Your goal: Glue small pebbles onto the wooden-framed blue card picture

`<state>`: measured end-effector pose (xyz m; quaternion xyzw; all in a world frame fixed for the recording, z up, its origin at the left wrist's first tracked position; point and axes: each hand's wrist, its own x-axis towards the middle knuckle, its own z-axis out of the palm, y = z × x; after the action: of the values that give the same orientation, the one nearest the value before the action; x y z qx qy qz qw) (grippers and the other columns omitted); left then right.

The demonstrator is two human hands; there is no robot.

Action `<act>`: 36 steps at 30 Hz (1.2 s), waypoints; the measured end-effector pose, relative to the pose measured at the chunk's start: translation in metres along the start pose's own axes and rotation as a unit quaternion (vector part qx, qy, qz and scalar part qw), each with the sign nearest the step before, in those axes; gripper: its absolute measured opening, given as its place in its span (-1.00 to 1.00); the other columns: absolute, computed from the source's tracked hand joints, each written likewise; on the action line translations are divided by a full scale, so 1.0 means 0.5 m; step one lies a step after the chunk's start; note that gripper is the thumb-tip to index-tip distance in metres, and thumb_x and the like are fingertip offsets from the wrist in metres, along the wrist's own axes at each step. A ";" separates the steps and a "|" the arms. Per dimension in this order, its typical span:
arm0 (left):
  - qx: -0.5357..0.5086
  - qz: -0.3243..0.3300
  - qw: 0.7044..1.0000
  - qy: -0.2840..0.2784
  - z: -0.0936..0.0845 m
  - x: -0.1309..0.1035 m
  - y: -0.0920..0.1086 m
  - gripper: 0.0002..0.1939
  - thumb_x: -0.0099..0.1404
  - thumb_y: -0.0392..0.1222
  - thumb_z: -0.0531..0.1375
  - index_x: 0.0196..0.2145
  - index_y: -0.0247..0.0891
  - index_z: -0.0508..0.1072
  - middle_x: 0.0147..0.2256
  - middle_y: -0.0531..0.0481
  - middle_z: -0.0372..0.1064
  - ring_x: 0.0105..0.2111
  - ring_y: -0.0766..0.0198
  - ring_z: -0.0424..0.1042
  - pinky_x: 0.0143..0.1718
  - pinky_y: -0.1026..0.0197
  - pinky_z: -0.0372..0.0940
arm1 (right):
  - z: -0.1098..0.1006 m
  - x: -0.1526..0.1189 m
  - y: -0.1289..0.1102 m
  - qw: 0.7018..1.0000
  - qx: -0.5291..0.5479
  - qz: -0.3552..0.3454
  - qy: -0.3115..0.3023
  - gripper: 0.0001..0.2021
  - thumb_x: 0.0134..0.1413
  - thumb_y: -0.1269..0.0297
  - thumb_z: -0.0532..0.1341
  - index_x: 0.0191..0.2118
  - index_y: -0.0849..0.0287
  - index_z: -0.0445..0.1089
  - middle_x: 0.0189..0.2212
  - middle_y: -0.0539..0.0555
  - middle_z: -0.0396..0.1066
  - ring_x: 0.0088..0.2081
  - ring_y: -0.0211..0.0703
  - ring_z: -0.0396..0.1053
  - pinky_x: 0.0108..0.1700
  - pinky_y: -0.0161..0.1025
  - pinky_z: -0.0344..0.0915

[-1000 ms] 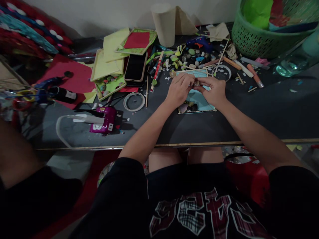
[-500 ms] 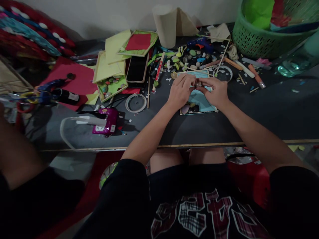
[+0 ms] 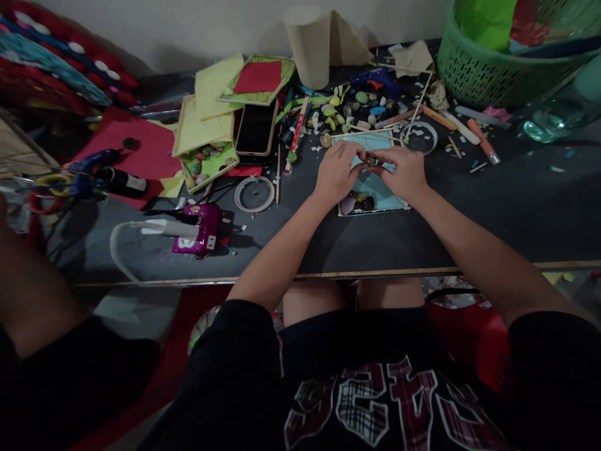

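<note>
Between the fingertips of both hands is a small roundish pebble (image 3: pixel 371 161), held above a light blue panel (image 3: pixel 381 186) edged with thin sticks. My left hand (image 3: pixel 339 168) pinches it from the left, fingers bent. From the other side, my right hand (image 3: pixel 402 170) closes thumb and fingers on the same pebble. Dark and purplish stones (image 3: pixel 357 203) sit at the panel's near left corner. Both hands cover part of the panel's middle.
Loose pebbles (image 3: pixel 361 98) lie behind the panel, near a blue glue gun (image 3: pixel 381 80). To the left are a phone (image 3: pixel 256 128), a tape roll (image 3: pixel 254 193) and a purple device (image 3: pixel 205 229). A green basket (image 3: pixel 498 78) and bottle (image 3: pixel 554 119) stand right. Another person's arm (image 3: pixel 35 282) is at far left.
The fingers have shifted slightly around the pebble, which is turned a little. Both hands stay over the panel, and the view has moved marginally.
</note>
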<state>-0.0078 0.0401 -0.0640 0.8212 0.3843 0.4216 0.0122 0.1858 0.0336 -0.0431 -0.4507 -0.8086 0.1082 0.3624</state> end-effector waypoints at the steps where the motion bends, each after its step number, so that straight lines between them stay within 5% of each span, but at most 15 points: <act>1: -0.001 -0.002 1.000 0.006 0.001 0.000 0.001 -0.76 0.46 0.04 0.07 -0.21 -0.17 0.33 -0.25 -0.03 0.43 -0.15 0.17 0.43 -0.06 0.08 0.33 | 0.000 0.000 -0.001 1.000 -0.003 0.002 -0.004 -0.76 0.16 0.13 0.31 -0.09 0.04 0.59 -0.22 0.05 0.62 -0.18 -0.03 0.54 -0.06 -0.10 0.41; 21: -0.034 -0.008 0.999 0.036 0.022 -0.007 -0.004 -0.80 0.46 0.02 0.06 -0.20 -0.16 0.23 -0.26 -0.01 0.36 -0.20 0.20 0.41 -0.14 0.10 0.32 | -0.003 -0.002 -0.006 0.999 -0.039 0.009 -0.020 -0.71 0.15 0.29 0.27 -0.02 0.02 0.57 -0.20 0.06 0.60 -0.15 -0.01 0.52 -0.06 -0.09 0.39; 36: -0.021 -0.046 0.998 0.028 0.021 -0.013 -0.001 -0.60 0.42 0.24 0.04 -0.10 -0.16 0.19 -0.22 -0.05 0.37 -0.15 0.17 0.48 -0.07 0.06 0.37 | -0.001 -0.003 -0.005 0.993 -0.101 -0.028 -0.056 -0.68 0.17 0.27 0.21 0.02 0.01 0.56 -0.24 0.08 0.56 -0.16 0.01 0.47 -0.04 -0.07 0.35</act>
<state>-0.0028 0.0396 -0.0753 0.7903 0.4131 0.4509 0.0379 0.1852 0.0311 -0.0422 -0.4557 -0.8464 0.0412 0.2723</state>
